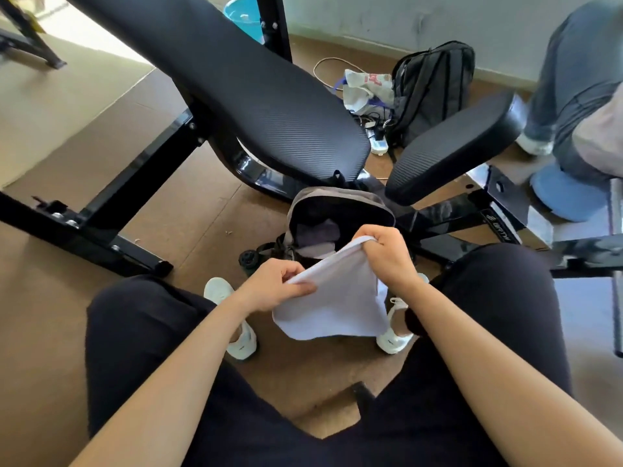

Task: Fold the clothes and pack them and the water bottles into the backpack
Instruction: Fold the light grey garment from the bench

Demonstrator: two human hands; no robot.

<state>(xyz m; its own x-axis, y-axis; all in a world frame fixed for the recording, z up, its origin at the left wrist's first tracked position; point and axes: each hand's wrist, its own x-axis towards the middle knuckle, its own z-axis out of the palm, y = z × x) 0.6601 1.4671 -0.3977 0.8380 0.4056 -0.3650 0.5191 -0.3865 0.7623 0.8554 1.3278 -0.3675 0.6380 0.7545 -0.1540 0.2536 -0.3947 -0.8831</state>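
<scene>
Now both hands — left hand [269, 287], right hand [387, 252] — grip the white garment [333, 308] just above the open backpack [337, 214].

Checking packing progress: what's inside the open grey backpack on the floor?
Clothes show in the backpack: a purple-grey piece and a paler one. The white garment, gripped by left hand and right hand, covers the rest.

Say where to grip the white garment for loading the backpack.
Its top edge, pinched at both ends from above, as the left hand and right hand do. The white garment hangs limp below that edge, so it should lower into the open backpack.
</scene>
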